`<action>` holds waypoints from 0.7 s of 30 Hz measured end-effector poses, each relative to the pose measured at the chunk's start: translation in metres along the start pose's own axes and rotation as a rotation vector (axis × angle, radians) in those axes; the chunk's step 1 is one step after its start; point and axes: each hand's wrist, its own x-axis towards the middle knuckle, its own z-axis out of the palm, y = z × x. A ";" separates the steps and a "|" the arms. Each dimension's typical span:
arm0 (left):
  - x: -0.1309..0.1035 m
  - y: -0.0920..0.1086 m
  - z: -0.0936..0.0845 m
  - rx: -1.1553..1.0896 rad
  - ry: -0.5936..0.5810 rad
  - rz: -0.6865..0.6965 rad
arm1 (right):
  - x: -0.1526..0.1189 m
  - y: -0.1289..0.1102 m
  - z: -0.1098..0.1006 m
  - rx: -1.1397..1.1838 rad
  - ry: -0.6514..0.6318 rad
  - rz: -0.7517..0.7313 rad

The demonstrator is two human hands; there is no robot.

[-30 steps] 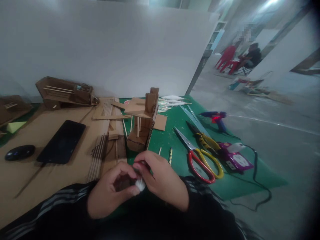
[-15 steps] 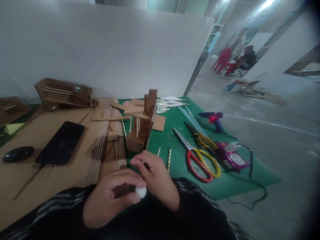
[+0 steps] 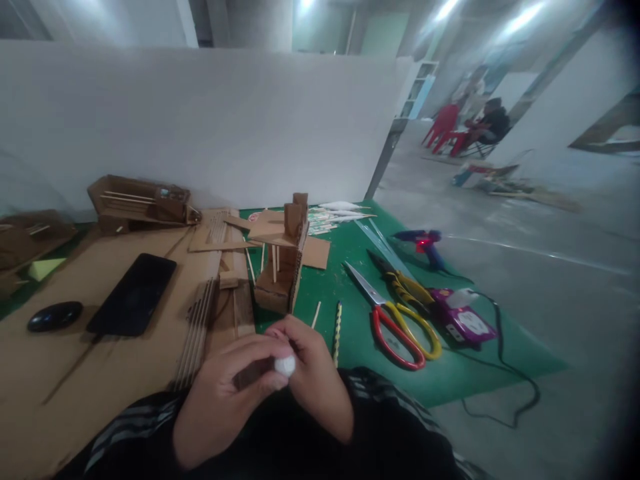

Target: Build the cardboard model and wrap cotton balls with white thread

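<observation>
Between the thumb and fingers of my left hand [image 3: 225,393] is a small white ball [image 3: 285,365] that looks like wound thread. My right hand [image 3: 320,380] is closed right beside it, fingers curled inward; whatever they pinch is hidden. Just beyond my hands stands a cardboard structure [image 3: 273,293] with thin sticks upright in it. A short wooden stick [image 3: 317,314] and a yellow-and-dark patterned pencil-like rod [image 3: 338,333] lie past my right hand on the green tabletop [image 3: 320,283].
Right of my hands lie scissors [image 3: 397,333], pliers [image 3: 407,287], a glue gun [image 3: 425,245] with a red light and a purple power socket [image 3: 465,323]. On the left are a phone [image 3: 133,297], a mouse [image 3: 55,317] and cardboard [image 3: 30,373]. White spindle shapes [image 3: 343,212] lie behind.
My right hand has come down and closer to the left hand and the white ball. The left hand has risen slightly with the ball. The camera view has tilted up a little.
</observation>
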 end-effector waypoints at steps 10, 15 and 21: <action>-0.001 -0.005 -0.004 0.095 0.154 -0.015 | -0.028 -0.010 -0.015 -0.120 -0.083 -0.006; -0.002 -0.005 0.002 0.164 0.159 0.010 | -0.035 -0.021 -0.031 -0.227 -0.127 -0.060; 0.002 -0.002 0.004 0.205 0.171 0.061 | -0.034 -0.034 -0.048 -0.295 -0.146 -0.113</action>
